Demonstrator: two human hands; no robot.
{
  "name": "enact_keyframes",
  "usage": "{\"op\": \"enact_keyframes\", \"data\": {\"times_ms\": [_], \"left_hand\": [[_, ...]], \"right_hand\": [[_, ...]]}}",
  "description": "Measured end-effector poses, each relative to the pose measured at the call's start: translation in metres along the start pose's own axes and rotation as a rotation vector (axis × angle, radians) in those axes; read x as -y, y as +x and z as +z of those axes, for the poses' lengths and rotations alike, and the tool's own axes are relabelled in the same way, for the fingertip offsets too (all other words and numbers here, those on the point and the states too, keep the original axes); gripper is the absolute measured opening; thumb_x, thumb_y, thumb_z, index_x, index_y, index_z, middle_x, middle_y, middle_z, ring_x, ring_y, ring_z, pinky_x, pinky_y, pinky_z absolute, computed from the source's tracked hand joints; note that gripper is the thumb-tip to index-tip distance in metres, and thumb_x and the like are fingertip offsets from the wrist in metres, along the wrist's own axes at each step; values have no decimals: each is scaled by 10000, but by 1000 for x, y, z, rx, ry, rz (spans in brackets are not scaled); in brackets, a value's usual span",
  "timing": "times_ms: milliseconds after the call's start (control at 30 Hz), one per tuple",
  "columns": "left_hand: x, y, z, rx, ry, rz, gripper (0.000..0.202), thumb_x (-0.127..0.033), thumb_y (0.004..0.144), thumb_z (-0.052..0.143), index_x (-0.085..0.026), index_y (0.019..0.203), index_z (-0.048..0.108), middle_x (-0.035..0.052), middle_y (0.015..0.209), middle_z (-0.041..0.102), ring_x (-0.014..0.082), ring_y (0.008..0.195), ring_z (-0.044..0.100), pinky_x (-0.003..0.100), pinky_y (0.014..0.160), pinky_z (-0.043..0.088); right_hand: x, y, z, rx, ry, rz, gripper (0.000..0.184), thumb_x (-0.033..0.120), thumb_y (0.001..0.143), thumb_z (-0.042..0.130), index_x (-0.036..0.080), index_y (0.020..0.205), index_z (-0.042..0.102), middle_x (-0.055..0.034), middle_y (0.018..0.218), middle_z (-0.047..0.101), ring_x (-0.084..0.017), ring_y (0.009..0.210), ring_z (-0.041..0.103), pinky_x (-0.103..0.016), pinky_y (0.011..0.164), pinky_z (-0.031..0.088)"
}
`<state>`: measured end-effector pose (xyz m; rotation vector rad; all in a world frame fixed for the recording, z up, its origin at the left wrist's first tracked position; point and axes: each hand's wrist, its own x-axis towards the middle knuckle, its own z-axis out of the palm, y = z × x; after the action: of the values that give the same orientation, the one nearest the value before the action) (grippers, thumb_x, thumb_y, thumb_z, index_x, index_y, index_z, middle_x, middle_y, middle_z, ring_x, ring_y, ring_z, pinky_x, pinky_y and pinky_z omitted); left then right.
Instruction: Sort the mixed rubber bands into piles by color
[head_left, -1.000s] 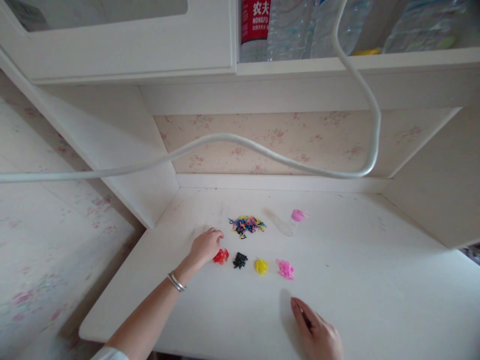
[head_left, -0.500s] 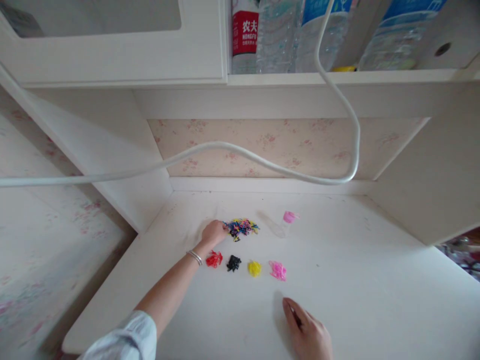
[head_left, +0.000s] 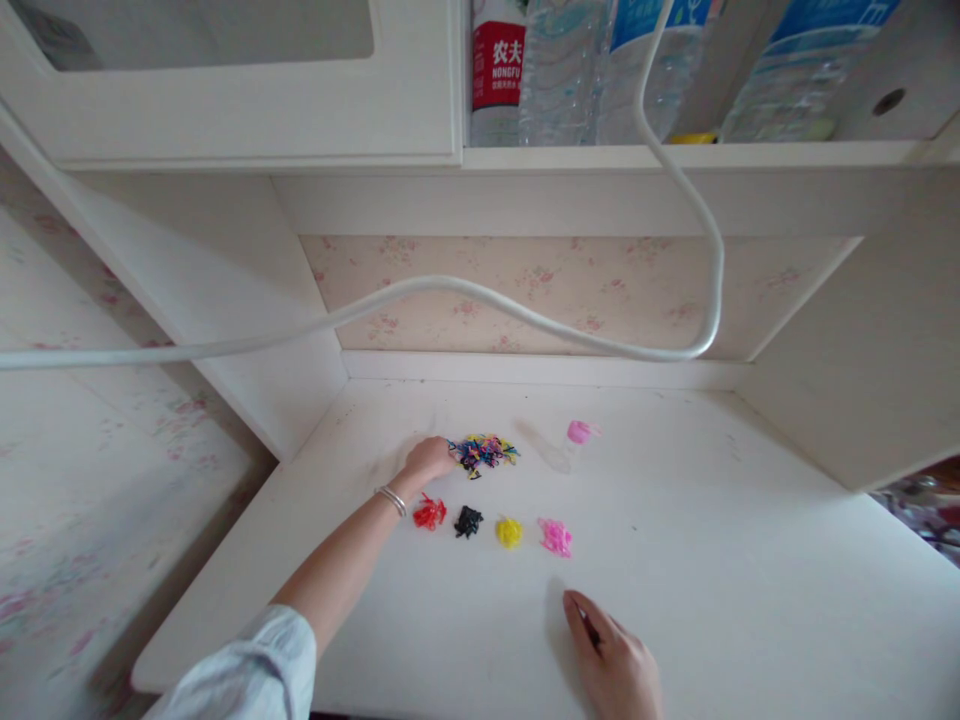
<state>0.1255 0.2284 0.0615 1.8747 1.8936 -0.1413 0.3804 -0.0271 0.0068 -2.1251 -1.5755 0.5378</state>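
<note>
My left hand (head_left: 430,459) reaches to the left edge of a mixed pile of small coloured rubber bands (head_left: 486,452). Its fingers are pinched together there, and what is between them is too small to tell. In a row nearer to me lie sorted heaps: red bands (head_left: 430,513), black bands (head_left: 469,521), yellow bands (head_left: 509,532) and pink bands (head_left: 556,537). My right hand (head_left: 616,660) is low in the view, in front of the pink heap and apart from it. Its fingers are curled with thumb and forefinger together; anything inside is hidden.
Behind the heaps, right of the mixed pile, is a clear container with a pink lid (head_left: 579,432). A white cable (head_left: 450,287) crosses the view above the white table (head_left: 720,600). Large water bottles (head_left: 562,80) stand on the shelf overhead.
The camera view has shifted slightly. Both hands keep nearly the same places, the left at the mixed pile's edge, and the heaps look unchanged.
</note>
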Motion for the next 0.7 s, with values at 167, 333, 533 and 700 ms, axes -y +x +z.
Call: {"op": "enact_keyframes", "data": {"times_ms": [167, 333, 533, 700], "left_hand": [[9, -4, -9, -22, -47, 48, 349, -345, 868, 547, -164, 1167, 535, 67, 1165, 564, 195, 1008, 577, 387, 833, 501], [32, -30, -20, -45, -53, 100, 261, -330, 857, 533, -111, 960, 633, 41, 903, 638, 150, 803, 601, 273, 692, 470], [50, -81, -19, 6, -48, 180, 214, -291, 695, 531, -144, 574, 630, -32, 456, 460, 84, 468, 430, 229, 478, 229], [50, -101, -14, 31, -7, 201, 221, -286, 679, 490, -186, 507, 588, -16, 444, 489, 94, 436, 396, 245, 474, 216]], "right_hand": [[-1, 1, 0, 38, -1, 3, 428, 553, 866, 344, 345, 1001, 693, 28, 1006, 717, -169, 860, 687, -192, 678, 502], [0, 0, -1, 49, -20, -5, 427, 549, 865, 341, 349, 1008, 690, 31, 1015, 715, -167, 871, 685, -189, 694, 503], [1, 0, -3, 82, -53, 27, 407, 565, 856, 351, 390, 1017, 681, 71, 1045, 701, -162, 918, 675, -191, 709, 510], [2, 1, -2, 67, -66, 30, 388, 569, 844, 376, 400, 1007, 686, 80, 1039, 702, -154, 907, 678, -177, 691, 514]]}}
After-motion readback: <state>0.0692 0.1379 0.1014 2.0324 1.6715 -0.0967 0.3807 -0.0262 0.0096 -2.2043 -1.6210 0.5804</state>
